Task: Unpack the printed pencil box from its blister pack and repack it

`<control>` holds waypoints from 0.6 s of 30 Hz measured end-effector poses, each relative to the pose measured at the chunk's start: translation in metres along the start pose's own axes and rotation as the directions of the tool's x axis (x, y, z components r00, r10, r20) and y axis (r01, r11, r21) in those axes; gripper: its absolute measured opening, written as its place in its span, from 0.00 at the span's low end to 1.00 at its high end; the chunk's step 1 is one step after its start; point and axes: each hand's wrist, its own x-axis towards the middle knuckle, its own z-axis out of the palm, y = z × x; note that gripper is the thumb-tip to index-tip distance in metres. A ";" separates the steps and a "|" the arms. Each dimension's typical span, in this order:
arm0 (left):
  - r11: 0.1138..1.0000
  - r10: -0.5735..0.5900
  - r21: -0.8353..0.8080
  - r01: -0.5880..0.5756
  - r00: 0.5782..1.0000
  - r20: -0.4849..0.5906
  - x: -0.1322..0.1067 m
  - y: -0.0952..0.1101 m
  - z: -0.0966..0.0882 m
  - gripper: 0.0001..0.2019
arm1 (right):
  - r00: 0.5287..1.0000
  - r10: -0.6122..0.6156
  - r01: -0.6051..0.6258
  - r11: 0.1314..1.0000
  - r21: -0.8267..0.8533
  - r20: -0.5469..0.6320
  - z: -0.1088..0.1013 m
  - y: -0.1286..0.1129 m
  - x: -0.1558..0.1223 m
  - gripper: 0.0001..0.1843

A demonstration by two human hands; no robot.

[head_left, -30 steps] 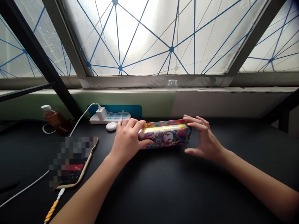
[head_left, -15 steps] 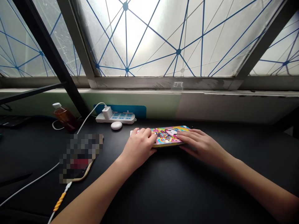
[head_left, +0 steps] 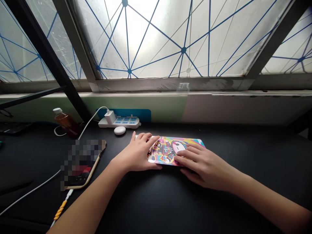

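A flat rectangular cartoon-printed case [head_left: 168,151], bright pink, yellow and blue with a white character face, lies on the black desktop in front of me. My left hand [head_left: 137,152] is closed round its left end, fingers over the top and far edge, thumb along the near edge. Across the right part of the top, my right hand [head_left: 202,165] rests with fingers stretched out and slightly apart; its thumb is low by the near edge. The ends of the case are partly hidden under both hands.
At left, a phone [head_left: 84,169] is plugged into a white cable with a yellow sleeve [head_left: 59,209]. Behind it stand a bottle of reddish drink [head_left: 68,123], a power strip [head_left: 124,122] and a small white oval case [head_left: 120,130]. A clear cup [head_left: 183,87] sits on the window ledge.
The cartoon-printed case has come nearer and its top now shows more fully. My left hand has spread its fingers and shifted left; my right hand has moved nearer, fingers farther over the top.
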 end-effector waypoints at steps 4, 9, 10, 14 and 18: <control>1.000 0.009 -0.011 -0.009 1.000 0.014 -0.004 0.006 -0.002 0.54 | 0.988 0.032 -0.043 0.996 0.072 0.152 0.003 -0.013 0.001 0.37; 1.000 -0.023 -0.001 0.023 0.998 0.052 -0.003 0.013 0.004 0.54 | 0.959 0.081 -0.128 0.979 0.161 0.270 0.005 -0.012 -0.001 0.43; 1.000 -0.028 0.004 0.028 0.998 0.052 -0.003 0.014 0.005 0.54 | 0.956 0.091 -0.147 0.972 0.182 0.280 0.002 -0.012 -0.001 0.43; 0.997 -0.073 0.018 0.072 0.996 0.054 -0.003 0.017 0.008 0.57 | 0.948 0.119 -0.198 0.947 0.254 0.296 -0.012 -0.005 0.000 0.41; 0.994 -0.109 -0.001 0.109 0.990 0.093 -0.003 0.017 0.008 0.61 | 0.946 0.160 -0.233 0.941 0.246 0.283 -0.028 0.008 -0.006 0.34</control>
